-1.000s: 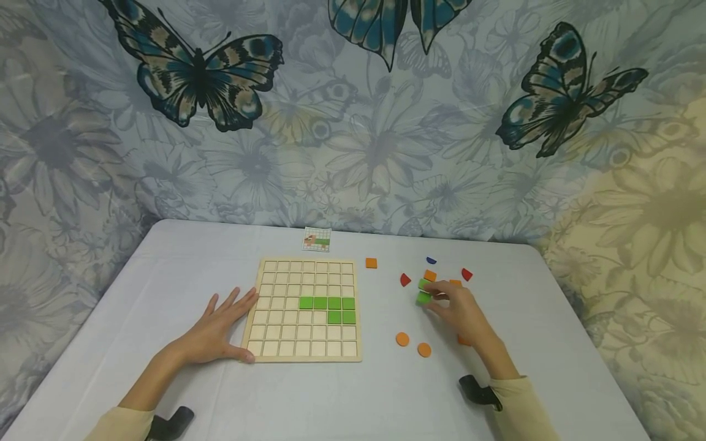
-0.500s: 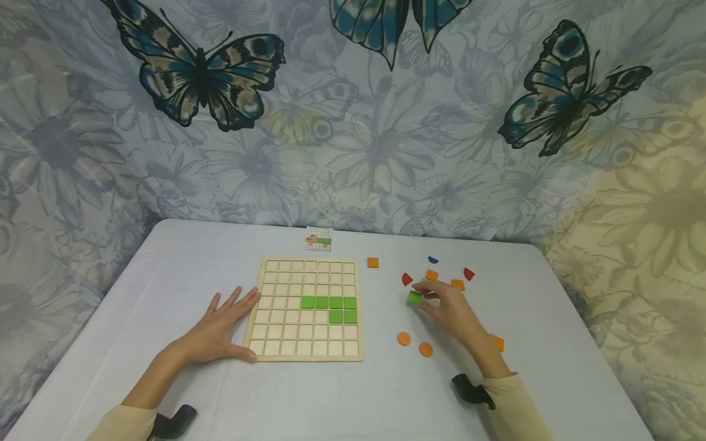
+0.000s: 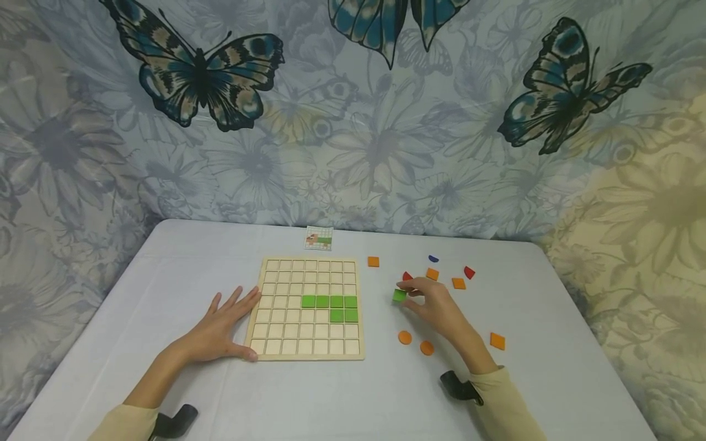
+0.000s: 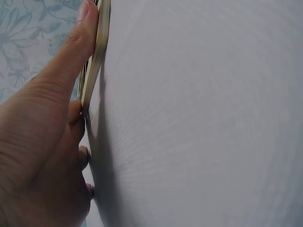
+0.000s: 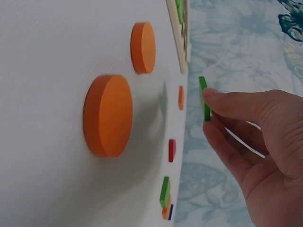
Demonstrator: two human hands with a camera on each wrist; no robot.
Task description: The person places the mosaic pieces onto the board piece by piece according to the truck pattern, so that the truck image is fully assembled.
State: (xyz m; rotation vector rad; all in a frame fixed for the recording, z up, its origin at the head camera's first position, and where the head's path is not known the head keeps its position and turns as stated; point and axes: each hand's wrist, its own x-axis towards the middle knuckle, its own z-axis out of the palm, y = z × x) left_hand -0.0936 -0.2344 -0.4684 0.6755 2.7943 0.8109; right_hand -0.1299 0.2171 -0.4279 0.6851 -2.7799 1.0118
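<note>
My left hand (image 3: 215, 337) rests spread along the left side of a pale wooden grid board (image 3: 281, 332). In the left wrist view its thumb (image 4: 75, 45) lies along the board's edge. Thumb and fingers of my right hand (image 3: 438, 304) pinch a green square tile (image 3: 399, 296) to the right of the board. The right wrist view has this tile (image 5: 203, 85) raised off the white tabletop. Several green tiles (image 3: 337, 302) fill cells in two rows on the board's right half. Another green tile (image 5: 164, 191) lies on the table, hidden behind my right hand in the head view.
Two orange discs (image 3: 405, 337) lie nearer than my right hand. Orange squares (image 3: 497, 341), red wedge pieces (image 3: 469, 272) and a blue half-round piece (image 3: 433, 258) are scattered around it. A small picture card (image 3: 318, 238) lies beyond the board, before a butterfly-patterned backdrop (image 3: 380, 153).
My right hand has carried the green tile leftward from the scattered pieces toward the board, uncovering orange squares on the right. My left hand has stayed at the board's edge.
</note>
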